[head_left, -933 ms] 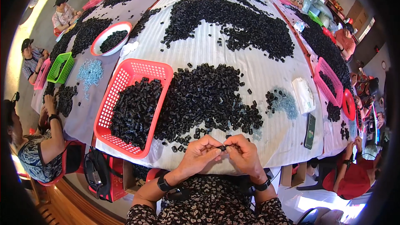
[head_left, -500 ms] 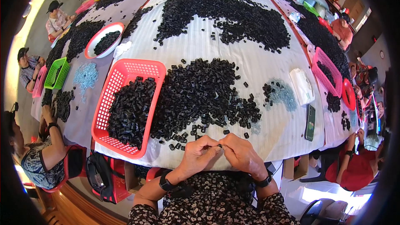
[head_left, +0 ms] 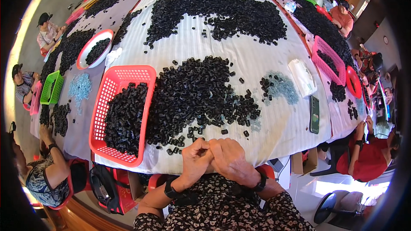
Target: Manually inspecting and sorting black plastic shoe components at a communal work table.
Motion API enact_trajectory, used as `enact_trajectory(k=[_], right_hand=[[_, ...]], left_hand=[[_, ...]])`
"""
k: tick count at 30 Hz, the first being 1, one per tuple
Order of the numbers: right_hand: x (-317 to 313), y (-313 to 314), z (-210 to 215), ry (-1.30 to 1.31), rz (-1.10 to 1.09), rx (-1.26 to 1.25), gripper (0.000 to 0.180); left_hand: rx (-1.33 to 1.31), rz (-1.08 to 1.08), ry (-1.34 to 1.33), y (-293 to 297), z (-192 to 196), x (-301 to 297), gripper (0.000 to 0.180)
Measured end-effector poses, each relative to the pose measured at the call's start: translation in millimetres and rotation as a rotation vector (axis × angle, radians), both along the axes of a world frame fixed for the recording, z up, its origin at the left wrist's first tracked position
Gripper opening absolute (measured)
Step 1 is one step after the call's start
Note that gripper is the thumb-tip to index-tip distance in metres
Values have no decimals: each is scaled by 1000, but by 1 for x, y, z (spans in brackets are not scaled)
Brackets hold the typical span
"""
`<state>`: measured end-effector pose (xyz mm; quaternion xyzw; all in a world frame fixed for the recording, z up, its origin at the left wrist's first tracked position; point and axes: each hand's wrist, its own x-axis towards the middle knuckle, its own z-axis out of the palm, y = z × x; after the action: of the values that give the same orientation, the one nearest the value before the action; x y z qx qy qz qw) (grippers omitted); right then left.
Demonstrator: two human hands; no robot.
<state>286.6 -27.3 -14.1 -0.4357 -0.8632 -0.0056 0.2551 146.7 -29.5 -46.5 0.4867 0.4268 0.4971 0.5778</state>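
My left hand [head_left: 197, 158] and my right hand [head_left: 230, 157] meet at the table's near edge, thumbs and fingers pinched together. Their curled fingers hide whatever is between them. Just beyond lies a broad heap of small black plastic ring-like pieces [head_left: 190, 94], with a few loose ones close to my fingertips. Left of the heap stands a red-pink plastic basket [head_left: 148, 85], partly filled with the same pieces. Right of the heap, small clear bluish bits [head_left: 284, 89] are spread on the cloth, with some black pieces at their left side.
A phone [head_left: 314, 114] and a white tissue pack [head_left: 302, 78] lie at the right. A larger black heap [head_left: 222, 8] covers the far table. A red-rimmed bowl [head_left: 95, 49] and a green basket [head_left: 52, 87] are at the left. Several people sit around.
My hands have drawn closer, the right now overlapping the left's fingertips. A small dark piece that showed between the fingertips is now hidden. The view has shifted slightly.
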Motion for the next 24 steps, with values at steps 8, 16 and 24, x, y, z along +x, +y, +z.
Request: enact_trajectory(k=[8,16,24], right_hand=[[-4,2,-8,65,21,47,35],[47,27,12,357,-77,-252,18],[74,26,-2,0,-285,-414,9]], left_hand=[[18,97,-45,-3,0,7,6],[280,214,125,27,21,-36,9],[486,659,1042,54,66,-107,7]])
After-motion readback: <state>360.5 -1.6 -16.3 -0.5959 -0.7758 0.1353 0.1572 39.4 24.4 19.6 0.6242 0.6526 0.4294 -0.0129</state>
